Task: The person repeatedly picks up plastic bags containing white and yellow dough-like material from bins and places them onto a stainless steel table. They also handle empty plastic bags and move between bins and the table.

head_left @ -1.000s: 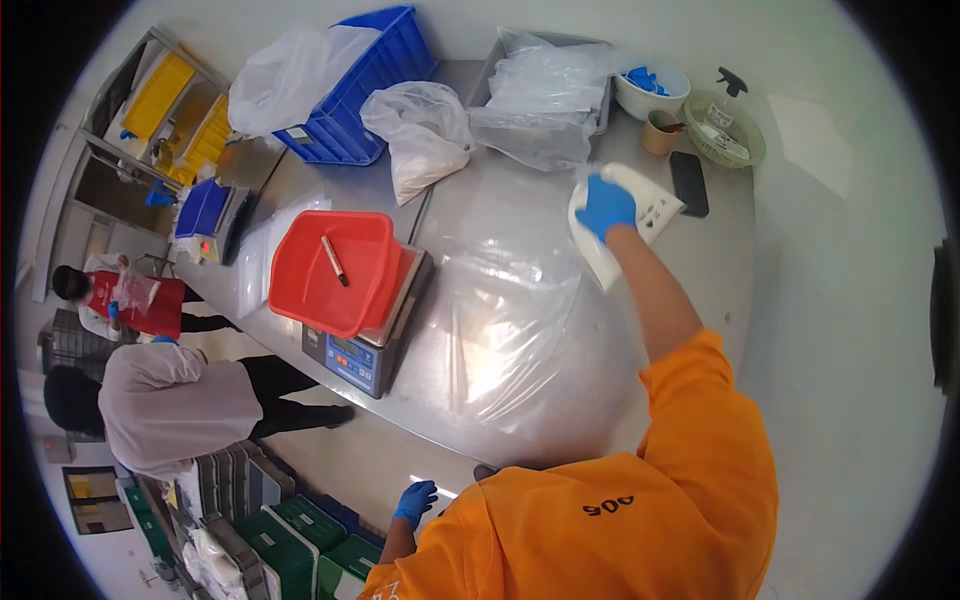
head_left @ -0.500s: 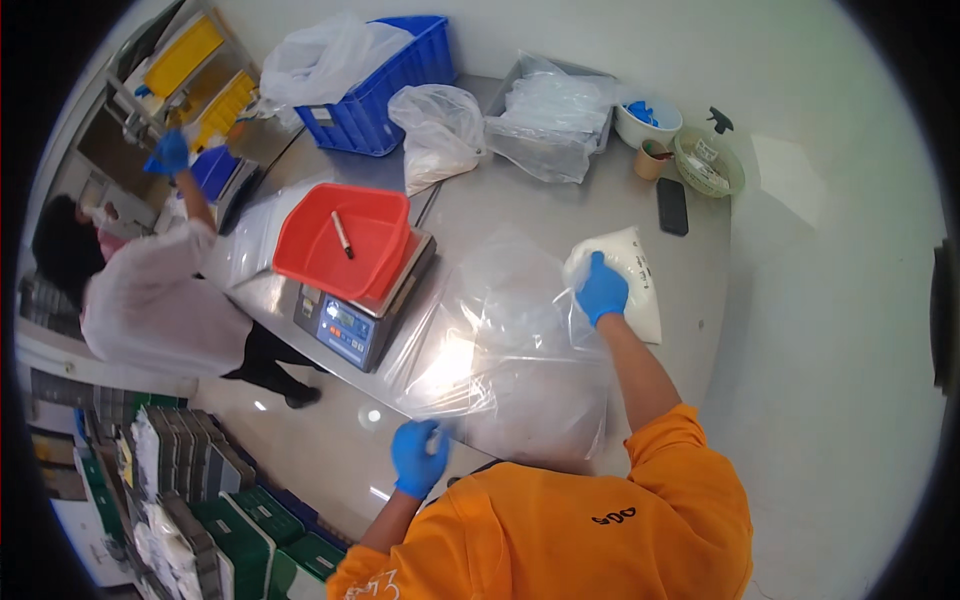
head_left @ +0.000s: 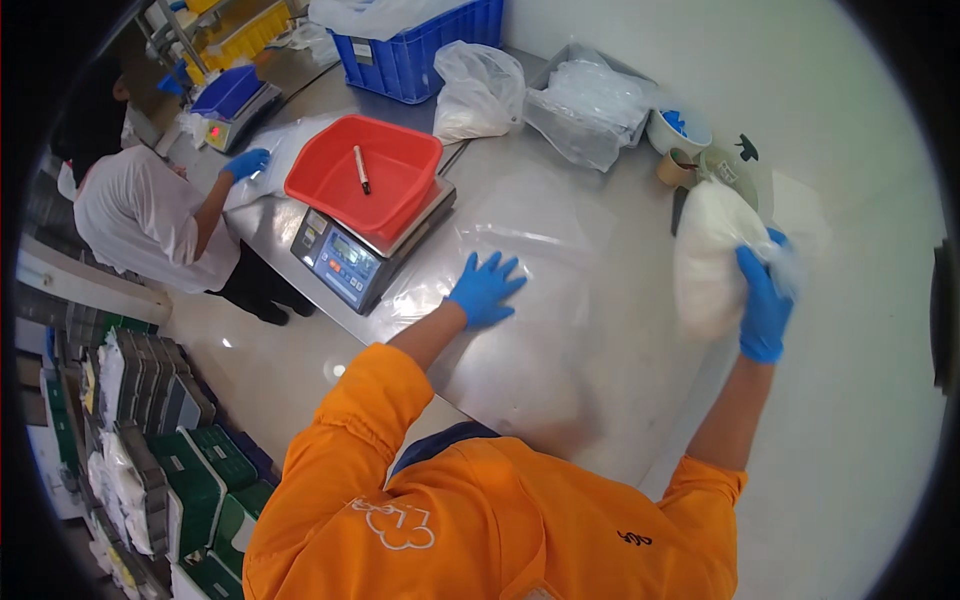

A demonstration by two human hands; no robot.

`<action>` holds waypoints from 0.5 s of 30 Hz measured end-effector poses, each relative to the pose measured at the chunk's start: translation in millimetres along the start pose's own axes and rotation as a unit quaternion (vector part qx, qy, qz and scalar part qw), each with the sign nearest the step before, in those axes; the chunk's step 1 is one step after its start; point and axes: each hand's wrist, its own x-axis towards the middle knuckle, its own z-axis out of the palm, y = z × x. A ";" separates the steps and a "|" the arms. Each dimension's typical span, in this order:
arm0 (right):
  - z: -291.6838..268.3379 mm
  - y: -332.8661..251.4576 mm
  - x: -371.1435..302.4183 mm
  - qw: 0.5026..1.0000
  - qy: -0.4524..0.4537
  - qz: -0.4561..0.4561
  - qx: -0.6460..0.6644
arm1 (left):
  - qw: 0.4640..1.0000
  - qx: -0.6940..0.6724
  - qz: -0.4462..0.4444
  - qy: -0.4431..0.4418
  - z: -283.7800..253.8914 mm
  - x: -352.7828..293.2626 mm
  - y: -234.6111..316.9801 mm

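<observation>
My right hand [head_left: 766, 305], in a blue glove, grips the gathered end of a clear plastic bag of white powder [head_left: 710, 262]. The bag is held up at the right edge of the table. My left hand [head_left: 487, 290], also gloved in blue, lies flat with fingers spread on clear plastic sheeting or bags [head_left: 545, 225] on the metal table. To its left, a digital scale [head_left: 340, 262] carries a red plastic tray [head_left: 325, 165]. A marker pen [head_left: 361, 170] rests inside the tray.
Along the back stand a blue crate [head_left: 425, 60], another bag of white powder [head_left: 478, 95], a grey bin of clear bags [head_left: 590, 100], a white bowl [head_left: 678, 132] and a brown cup [head_left: 677, 168]. A co-worker [head_left: 150, 210] stands at left near another scale [head_left: 240, 115].
My right hand has lifted the powder bag off the table and moved it right. My left hand has come forward from the table's near edge onto the plastic. The co-worker's gloved hand has come down.
</observation>
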 end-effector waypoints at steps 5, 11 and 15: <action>-34.2 -64.2 -37.1 0.939 -0.175 -0.116 -0.273 | 0.959 -0.136 -0.039 0.247 -20.8 -38.0 -6.2; 32.5 -81.4 -116.5 0.891 -0.418 -0.125 -0.123 | 0.902 -0.256 -0.143 0.317 -1.5 -236.1 35.8; 157.7 -119.6 -185.7 0.747 -0.594 -0.300 0.004 | 0.834 -0.326 -0.375 0.238 28.5 -404.2 53.7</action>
